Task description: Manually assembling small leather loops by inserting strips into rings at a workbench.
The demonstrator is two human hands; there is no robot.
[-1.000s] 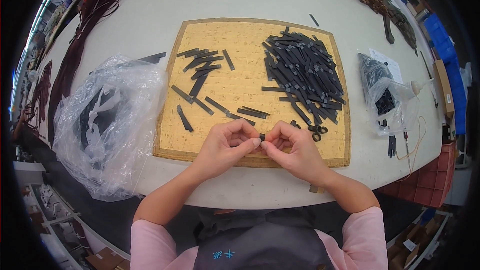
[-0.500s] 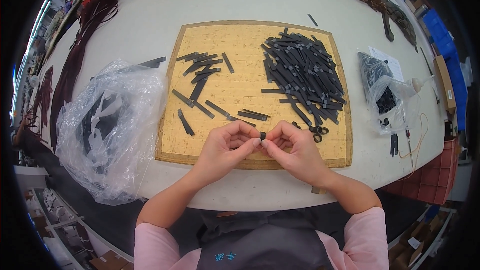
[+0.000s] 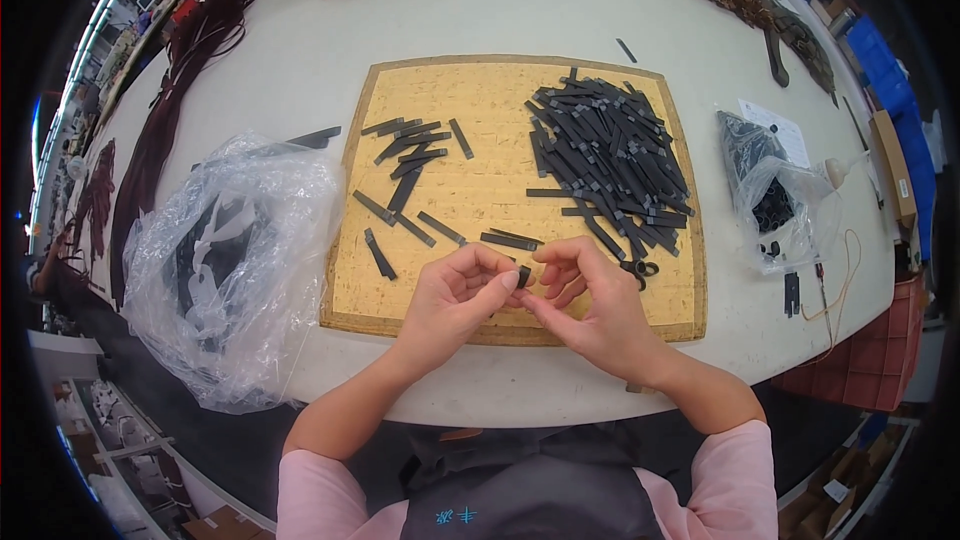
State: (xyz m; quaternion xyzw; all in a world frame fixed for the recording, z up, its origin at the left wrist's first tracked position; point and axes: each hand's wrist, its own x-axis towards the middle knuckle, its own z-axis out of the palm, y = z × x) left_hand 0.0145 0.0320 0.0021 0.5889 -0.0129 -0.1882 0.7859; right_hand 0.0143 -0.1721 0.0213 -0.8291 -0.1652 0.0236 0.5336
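Both hands meet over the near edge of a cork board (image 3: 420,90) that lies on a white desk (image 3: 560,0). The left hand (image 3: 452,302) and the right hand (image 3: 590,308) are drawn close together, fingertips almost touching, and between them they pinch one small black strip piece (image 3: 523,276), of which only a short dark end shows. It looks like a fold or a fitting step on a single piece, held just above the board rather than resting on it. Judging by the grip, the next move calls for fine fingertip control and steady pressure at the pinch, since the piece is small and mostly covered.

On the board, a dense pile of black strips (image 3: 605,155) lies on the right side, near the right hand. A looser scatter of black strips (image 3: 412,175) lies well apart on the left side. Small black scissors (image 3: 640,268) sit at the pile's near edge, just beside the right hand.

A crumpled clear plastic bag (image 3: 235,260) with dark contents lies on the desk left of the board. A smaller clear bag (image 3: 785,210) with dark parts lies to the right.

The shape of the held piece, and whether it is bent or joined to anything, cannot be made out. The contents of both bags are blurred by the plastic.
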